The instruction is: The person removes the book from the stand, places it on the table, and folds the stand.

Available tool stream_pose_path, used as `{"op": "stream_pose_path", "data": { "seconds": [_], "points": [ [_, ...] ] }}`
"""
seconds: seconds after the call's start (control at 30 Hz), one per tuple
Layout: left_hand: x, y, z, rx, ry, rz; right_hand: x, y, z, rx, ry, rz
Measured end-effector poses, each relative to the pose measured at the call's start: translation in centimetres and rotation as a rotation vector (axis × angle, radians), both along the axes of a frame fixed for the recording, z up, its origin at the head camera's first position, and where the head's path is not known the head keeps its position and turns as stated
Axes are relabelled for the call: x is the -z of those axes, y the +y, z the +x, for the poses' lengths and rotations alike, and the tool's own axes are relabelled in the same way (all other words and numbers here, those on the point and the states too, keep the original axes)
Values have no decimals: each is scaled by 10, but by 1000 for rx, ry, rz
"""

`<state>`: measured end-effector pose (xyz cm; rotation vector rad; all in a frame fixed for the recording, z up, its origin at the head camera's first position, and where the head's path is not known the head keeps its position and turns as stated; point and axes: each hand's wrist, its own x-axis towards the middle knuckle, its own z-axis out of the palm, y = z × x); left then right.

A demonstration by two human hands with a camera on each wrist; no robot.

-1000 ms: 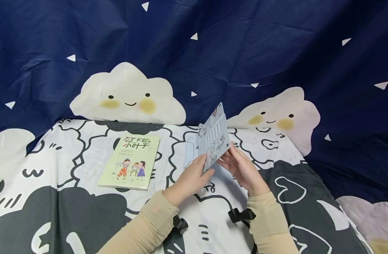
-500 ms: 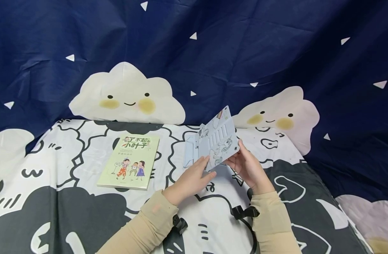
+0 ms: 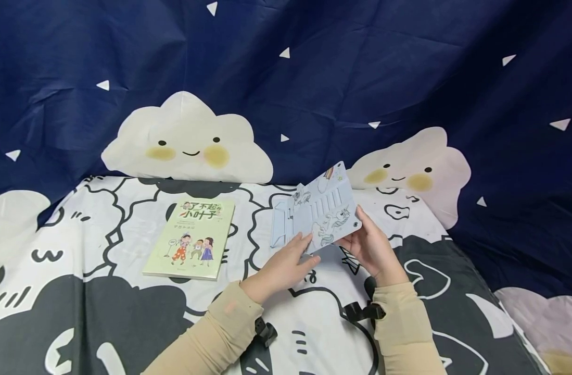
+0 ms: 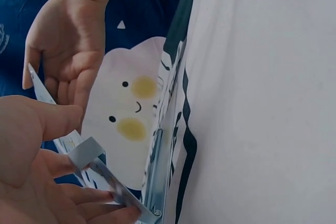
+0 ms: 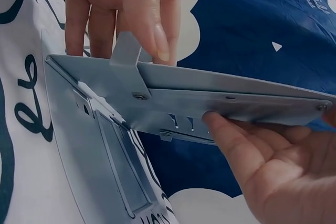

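A light-blue metal book stand [image 3: 323, 208] with unicorn pictures and a row of slots stands on the patterned cloth. Its printed panel leans up over a flat base [image 5: 79, 150], seen in the right wrist view. At the panel's lower left edge my left hand [image 3: 283, 265] rests its fingers, thumb spread apart, beside a small bent metal clip [image 4: 86, 153]. My right hand [image 3: 372, 247] holds the panel's right corner, thumb at the edge and fingers against the underside [image 5: 257, 140]. A folded lip [image 3: 279, 224] shows at the stand's left.
A green paperback book [image 3: 189, 239] with cartoon children lies flat left of the stand. Behind the cloth-covered surface [image 3: 309, 323] hangs a dark blue curtain [image 3: 314, 94] with clouds and triangles. A black cable [image 3: 372, 344] hangs from the right wrist.
The panel has swung over to the right and lower, showing more of its printed face. My right hand has moved right with it; my left hand has stayed almost in place.
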<state>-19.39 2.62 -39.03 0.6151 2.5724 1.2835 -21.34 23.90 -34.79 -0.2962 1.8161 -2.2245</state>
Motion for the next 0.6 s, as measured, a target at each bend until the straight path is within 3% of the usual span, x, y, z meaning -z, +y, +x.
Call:
{"op": "stream_pose_path", "data": {
  "seconds": [0.27, 0.6],
  "points": [
    [0, 0, 2, 49, -10, -35, 2, -1, 0, 152, -99, 89],
    [0, 1, 2, 70, -14, -53, 5, 6, -3, 187, -145, 103]
  ]
}}
